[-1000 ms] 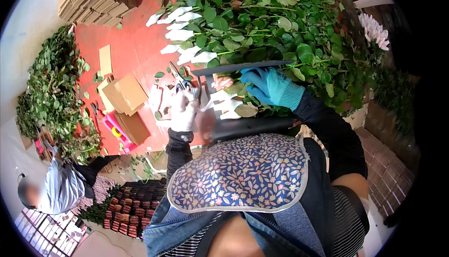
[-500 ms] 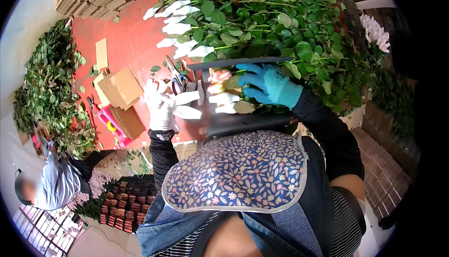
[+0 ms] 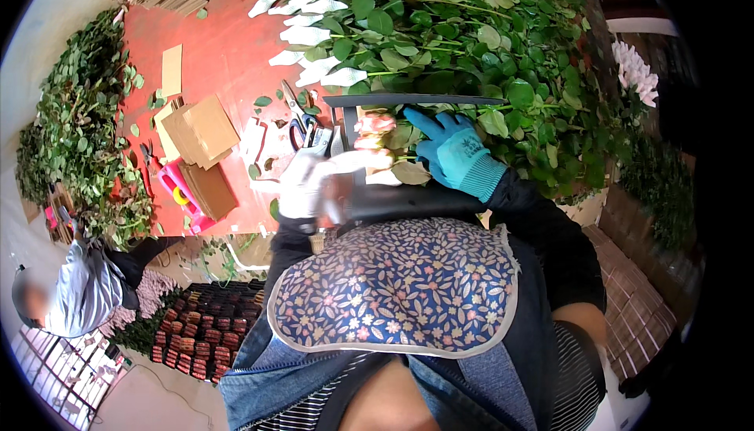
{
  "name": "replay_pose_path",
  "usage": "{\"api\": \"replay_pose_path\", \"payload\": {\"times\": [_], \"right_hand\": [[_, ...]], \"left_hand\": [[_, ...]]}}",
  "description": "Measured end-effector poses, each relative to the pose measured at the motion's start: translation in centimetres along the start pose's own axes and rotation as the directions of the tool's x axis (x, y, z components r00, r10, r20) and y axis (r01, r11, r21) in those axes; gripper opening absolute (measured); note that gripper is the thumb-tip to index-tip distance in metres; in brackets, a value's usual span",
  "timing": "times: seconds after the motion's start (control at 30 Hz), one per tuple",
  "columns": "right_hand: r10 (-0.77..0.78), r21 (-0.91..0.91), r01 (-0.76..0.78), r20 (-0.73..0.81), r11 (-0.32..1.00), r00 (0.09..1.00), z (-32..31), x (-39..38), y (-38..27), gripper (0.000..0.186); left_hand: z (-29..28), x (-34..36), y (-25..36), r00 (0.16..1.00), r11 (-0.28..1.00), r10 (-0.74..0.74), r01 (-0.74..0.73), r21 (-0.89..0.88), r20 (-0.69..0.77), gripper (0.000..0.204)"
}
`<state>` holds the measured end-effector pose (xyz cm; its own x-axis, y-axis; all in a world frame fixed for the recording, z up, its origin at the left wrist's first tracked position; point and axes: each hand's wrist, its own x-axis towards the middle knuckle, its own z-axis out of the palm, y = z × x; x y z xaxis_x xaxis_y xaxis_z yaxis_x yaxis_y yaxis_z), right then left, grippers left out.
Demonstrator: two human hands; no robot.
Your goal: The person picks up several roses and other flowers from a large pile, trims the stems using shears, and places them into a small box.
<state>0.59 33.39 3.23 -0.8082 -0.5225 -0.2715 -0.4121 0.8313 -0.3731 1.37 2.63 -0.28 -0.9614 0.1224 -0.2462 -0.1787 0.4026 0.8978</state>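
My left hand (image 3: 302, 184), in a white glove, is at the left side of a black rack (image 3: 416, 203). It is smeared by motion, and a white shape stretches from it toward the rose heads; whether that is fingers or a white bud sleeve I cannot make out. Pale pink rose heads (image 3: 375, 122) lie between the rack's dark bars. My right hand (image 3: 455, 155), in a blue glove, rests over the stems beside them with its fingers apart and index finger stretched out. Just left of the rack lie scissors (image 3: 294, 113) with dark blue handles.
Many leafy rose stems (image 3: 471, 31) cover the far right of the red table (image 3: 228, 46), several with white bud sleeves (image 3: 306, 34). Cardboard pieces (image 3: 200, 136), a pink tape dispenser (image 3: 174, 188) and pruning shears (image 3: 147, 160) lie left. Another person (image 3: 90, 286) works beside heaped foliage (image 3: 71, 140).
My left hand has moved right toward the rack and the rose heads. My right hand has shifted slightly, its index finger now more stretched out. The whole view has shifted a little.
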Motion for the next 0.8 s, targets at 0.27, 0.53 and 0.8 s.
{"api": "replay_pose_path", "payload": {"times": [0.27,0.53,0.8], "right_hand": [[-0.088,0.177,0.093,-0.037,0.980,0.995,-4.0,-0.7,0.3,0.034],[-0.045,0.159,0.034,0.065,0.987,0.997,-9.2,-0.5,-3.7,0.033],[-0.099,0.205,0.074,0.114,0.976,0.989,-7.6,-0.7,-4.1,0.034]], "left_hand": [[-12.6,-10.7,-6.4,0.492,0.251,-0.848,0.040,0.967,0.200,0.079],[3.3,-1.2,-1.8,0.999,0.627,0.013,-0.047,0.777,0.050,0.033],[0.7,-1.4,-3.1,0.970,0.663,0.179,0.007,0.749,-0.167,0.011]]}}
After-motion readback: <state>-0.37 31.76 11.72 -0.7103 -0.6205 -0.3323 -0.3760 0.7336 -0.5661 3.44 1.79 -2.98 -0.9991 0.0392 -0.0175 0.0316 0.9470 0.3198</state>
